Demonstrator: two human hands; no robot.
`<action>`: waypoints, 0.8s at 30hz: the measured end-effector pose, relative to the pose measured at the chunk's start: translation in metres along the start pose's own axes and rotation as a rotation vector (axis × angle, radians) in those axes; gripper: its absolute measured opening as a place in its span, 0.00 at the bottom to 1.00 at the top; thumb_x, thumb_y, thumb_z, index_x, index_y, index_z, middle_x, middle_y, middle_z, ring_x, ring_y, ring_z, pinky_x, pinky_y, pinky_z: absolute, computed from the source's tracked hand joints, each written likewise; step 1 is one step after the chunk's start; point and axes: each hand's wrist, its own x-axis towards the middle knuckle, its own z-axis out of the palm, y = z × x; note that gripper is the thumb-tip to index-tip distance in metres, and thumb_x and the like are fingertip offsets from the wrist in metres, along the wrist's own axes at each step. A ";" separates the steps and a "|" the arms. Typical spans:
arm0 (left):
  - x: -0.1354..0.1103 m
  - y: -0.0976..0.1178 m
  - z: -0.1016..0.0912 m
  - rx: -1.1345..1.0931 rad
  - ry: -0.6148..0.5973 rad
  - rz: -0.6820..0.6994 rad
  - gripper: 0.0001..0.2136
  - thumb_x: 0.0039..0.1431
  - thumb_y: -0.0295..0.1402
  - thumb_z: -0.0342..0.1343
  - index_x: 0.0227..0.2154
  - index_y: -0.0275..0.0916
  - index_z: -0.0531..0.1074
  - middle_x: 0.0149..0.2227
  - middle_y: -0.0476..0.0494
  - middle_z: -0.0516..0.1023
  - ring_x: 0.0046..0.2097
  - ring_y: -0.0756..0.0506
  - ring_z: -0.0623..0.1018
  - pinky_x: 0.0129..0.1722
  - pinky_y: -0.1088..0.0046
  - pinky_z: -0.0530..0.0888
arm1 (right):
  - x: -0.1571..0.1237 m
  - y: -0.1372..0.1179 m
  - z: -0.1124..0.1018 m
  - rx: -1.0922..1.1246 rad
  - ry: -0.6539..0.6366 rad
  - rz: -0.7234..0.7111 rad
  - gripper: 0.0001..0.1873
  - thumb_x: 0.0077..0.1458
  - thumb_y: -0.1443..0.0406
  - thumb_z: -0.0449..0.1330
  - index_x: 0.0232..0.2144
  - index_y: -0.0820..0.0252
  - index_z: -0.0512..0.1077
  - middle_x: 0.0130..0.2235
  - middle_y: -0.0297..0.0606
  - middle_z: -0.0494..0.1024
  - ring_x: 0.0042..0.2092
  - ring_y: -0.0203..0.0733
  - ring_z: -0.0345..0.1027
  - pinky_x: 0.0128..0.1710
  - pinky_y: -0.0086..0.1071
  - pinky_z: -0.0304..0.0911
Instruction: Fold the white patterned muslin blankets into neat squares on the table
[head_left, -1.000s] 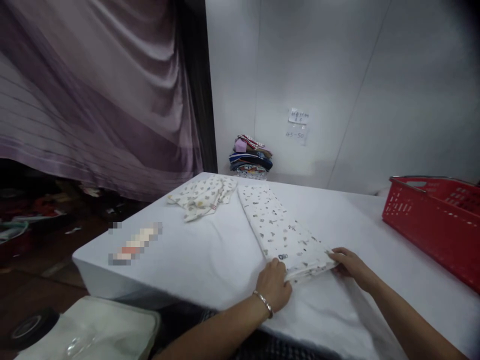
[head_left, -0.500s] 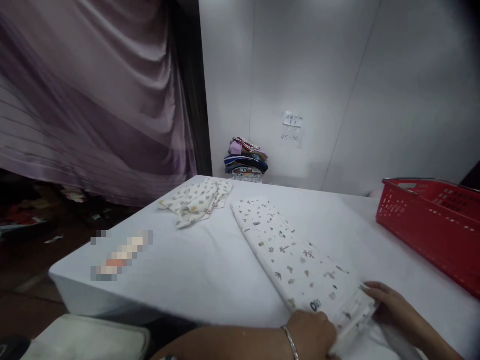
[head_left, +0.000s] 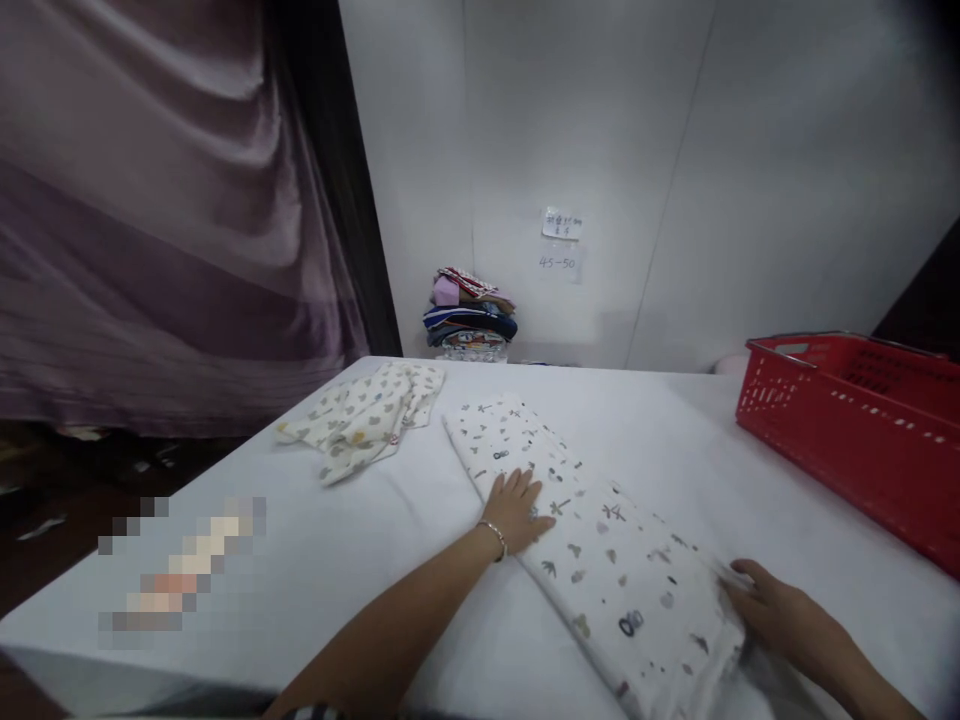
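A white cloth with small printed motifs, folded into a long strip, lies slantwise across the white table. Flat on its left edge, toward the far half, rests my left hand, fingers spread, a silver bracelet at the wrist. My right hand is at the cloth's near right end, its fingers curled around the edge there; the fingertips are partly hidden and a little blurred.
Another printed cloth lies crumpled at the table's far left. On the right stands a red plastic basket. A stack of folded fabrics rises behind the table by the wall. A blurred-out patch covers something at the left.
My left hand has let go of the cloth's near end and moved forward to lie flat on it. My right hand stays at the near right end. The view has shifted slightly.
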 end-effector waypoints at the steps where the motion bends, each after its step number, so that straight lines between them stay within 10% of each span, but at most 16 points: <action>1: 0.000 -0.001 0.002 -0.007 0.006 0.006 0.35 0.54 0.57 0.34 0.61 0.41 0.50 0.65 0.44 0.43 0.65 0.40 0.41 0.61 0.54 0.40 | 0.000 0.000 0.002 -0.051 0.026 -0.020 0.24 0.44 0.54 0.54 0.44 0.57 0.68 0.37 0.44 0.77 0.42 0.56 0.70 0.44 0.44 0.61; 10: 0.050 -0.022 -0.037 0.004 0.051 0.012 0.26 0.58 0.48 0.38 0.58 0.43 0.55 0.64 0.45 0.49 0.64 0.42 0.46 0.61 0.54 0.45 | -0.003 -0.016 -0.006 -0.065 -0.047 0.002 0.31 0.44 0.58 0.52 0.51 0.62 0.65 0.48 0.45 0.72 0.49 0.52 0.66 0.49 0.39 0.60; 16: 0.110 -0.025 -0.020 0.073 -0.010 0.128 0.30 0.58 0.51 0.35 0.59 0.42 0.51 0.64 0.46 0.44 0.65 0.43 0.43 0.61 0.52 0.41 | -0.004 0.000 0.006 0.053 0.019 0.057 0.28 0.42 0.54 0.54 0.47 0.58 0.68 0.46 0.42 0.74 0.47 0.51 0.67 0.47 0.38 0.62; 24: 0.128 -0.030 -0.017 0.016 0.040 0.112 0.30 0.57 0.54 0.31 0.59 0.46 0.52 0.64 0.49 0.46 0.64 0.43 0.44 0.61 0.54 0.42 | -0.008 0.009 0.010 0.137 0.003 0.054 0.26 0.44 0.50 0.54 0.44 0.52 0.70 0.49 0.36 0.72 0.50 0.51 0.65 0.49 0.37 0.61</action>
